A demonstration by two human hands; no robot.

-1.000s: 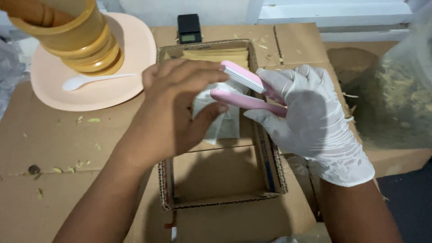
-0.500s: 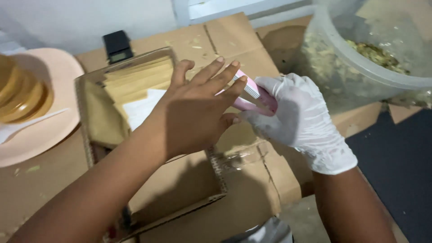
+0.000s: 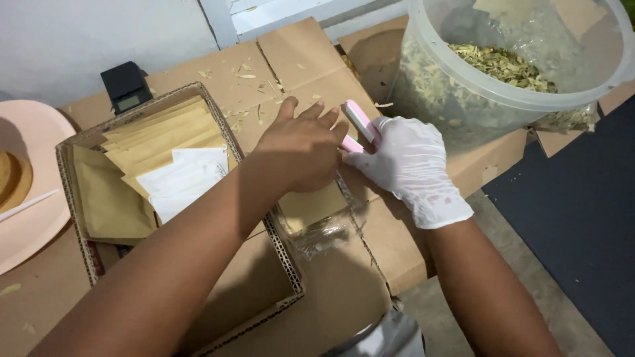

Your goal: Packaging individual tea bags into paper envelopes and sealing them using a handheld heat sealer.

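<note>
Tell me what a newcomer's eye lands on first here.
At centre, a white-gloved right hand grips a pink-and-white clamp tool while the bare left hand presses down a clear bag beside it. Upper right stands a big plastic tub of dried herbs; on the left, a cardboard box holds brown envelopes.

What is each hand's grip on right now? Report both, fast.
Left hand: bare, fingers spread flat, pressing a clear plastic pouch; no closed grip.
Right hand: gloved, closed on a pink sealer.
</note>
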